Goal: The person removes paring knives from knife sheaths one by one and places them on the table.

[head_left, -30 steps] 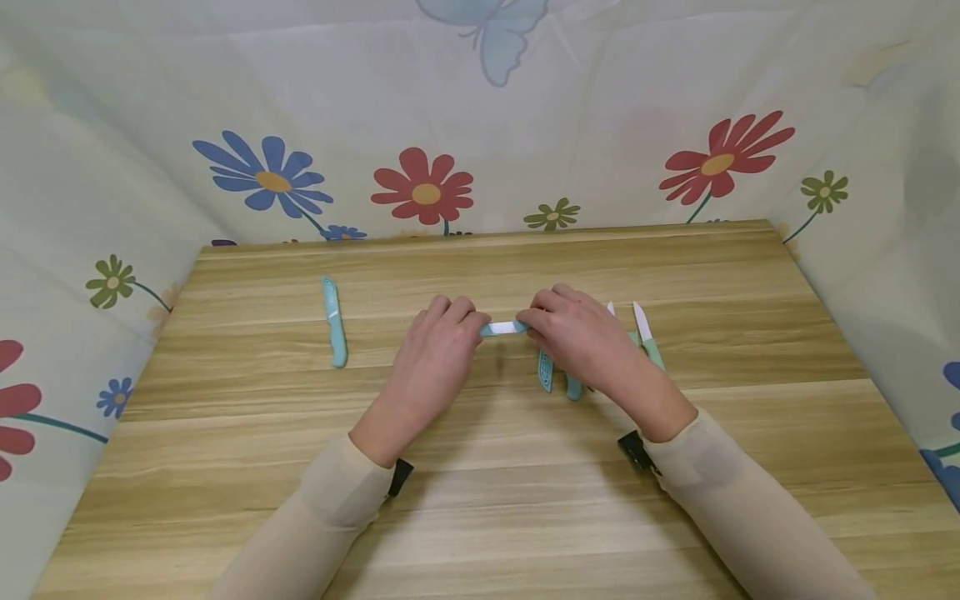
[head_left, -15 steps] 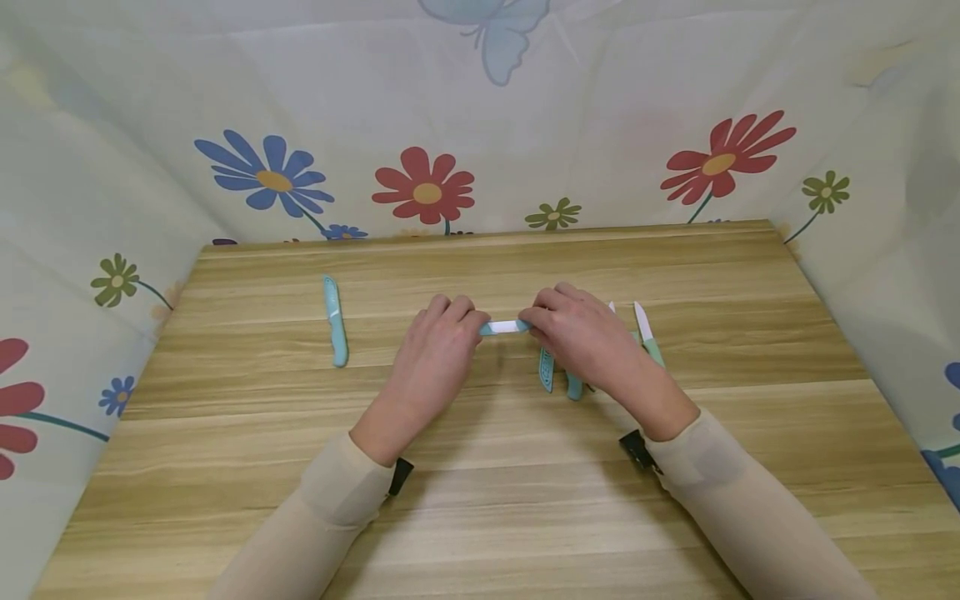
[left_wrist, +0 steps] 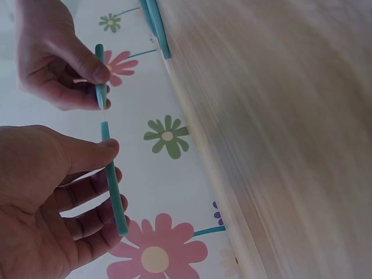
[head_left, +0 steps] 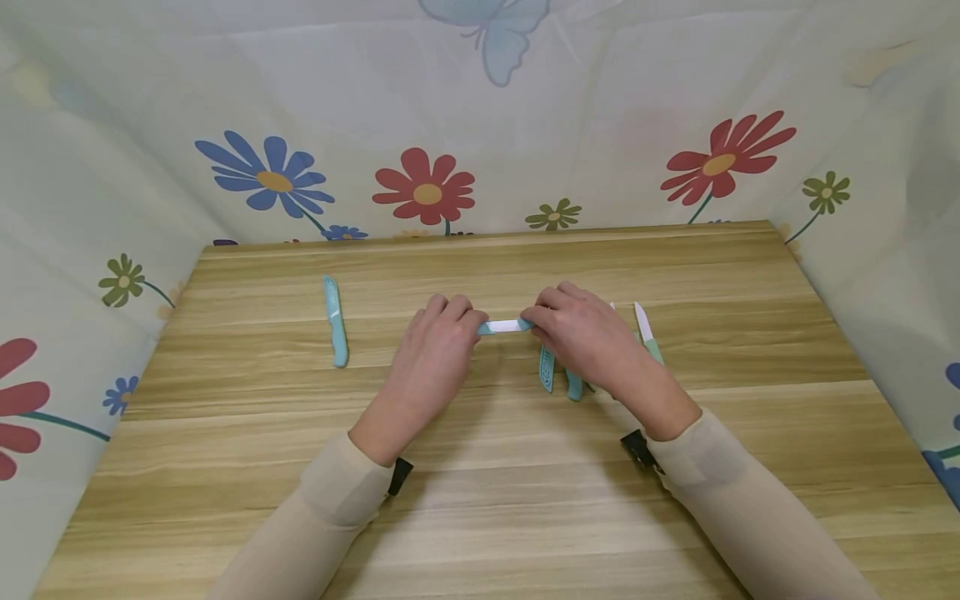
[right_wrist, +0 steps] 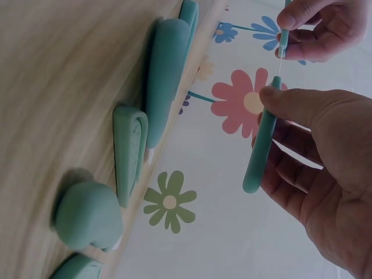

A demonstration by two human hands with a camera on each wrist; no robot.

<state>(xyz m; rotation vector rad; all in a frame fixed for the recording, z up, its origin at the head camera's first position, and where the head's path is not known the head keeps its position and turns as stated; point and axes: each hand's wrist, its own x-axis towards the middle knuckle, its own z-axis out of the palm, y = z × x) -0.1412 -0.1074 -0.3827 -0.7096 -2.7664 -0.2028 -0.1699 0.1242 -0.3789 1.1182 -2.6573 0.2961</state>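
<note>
The small knife (head_left: 506,326) is held level above the middle of the counter (head_left: 487,500), stretched between the two hands so that each has one end to govern. The right hand (head_left: 588,333) grasps the teal handle (right_wrist: 260,154), thumb along one side and fingers behind it, while the left hand (head_left: 435,358) pinches the slim teal cover (left_wrist: 115,197) in much the same way. Between them a short stretch of white blade (head_left: 501,327) lies bare, its far end apparently inside the mouth of the cover — a straight alignment that would let the two parts slide without catching, and one that keeps both sets of fingers off the edge. Holding it raised probably gives the knuckles room, since more pieces lie under and beside the right hand: a loose cover (head_left: 547,369), a blue-green handle (head_left: 573,386) partly hidden by that hand, and a green-handled knife (head_left: 646,329) with its pale blade exposed, pointing toward the flowered cloth (head_left: 600,125). Well apart on the left rests a covered knife (head_left: 336,325), lying lengthwise away from the person; its distance from the bare ones suggests sorting — covered to one side, uncovered to the other.
</note>
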